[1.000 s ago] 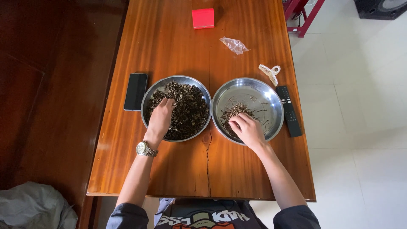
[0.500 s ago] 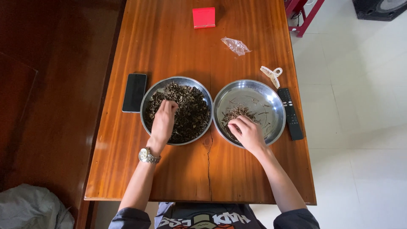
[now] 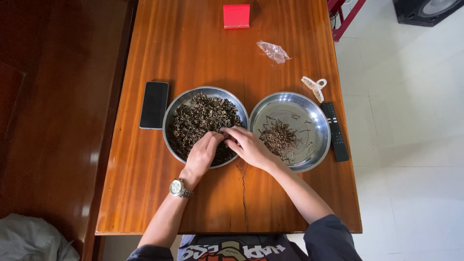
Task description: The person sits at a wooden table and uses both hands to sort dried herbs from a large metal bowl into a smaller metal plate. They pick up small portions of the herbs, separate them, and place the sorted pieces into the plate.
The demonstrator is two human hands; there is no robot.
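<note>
Both hands meet in the left bowl (image 3: 205, 126) of dark dried bits: left hand (image 3: 202, 154), right hand (image 3: 247, 145), mid-desk (image 3: 193, 58).

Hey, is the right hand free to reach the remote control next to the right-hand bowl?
Probably yes. The right hand rests at the left bowl, and only the shallow right bowl lies between it and the remote, which lies uncovered on the table.

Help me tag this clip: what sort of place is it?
Probably a home room: a wooden table on pale floor tiles, with a phone, remote control and hair clip lying about.
</note>
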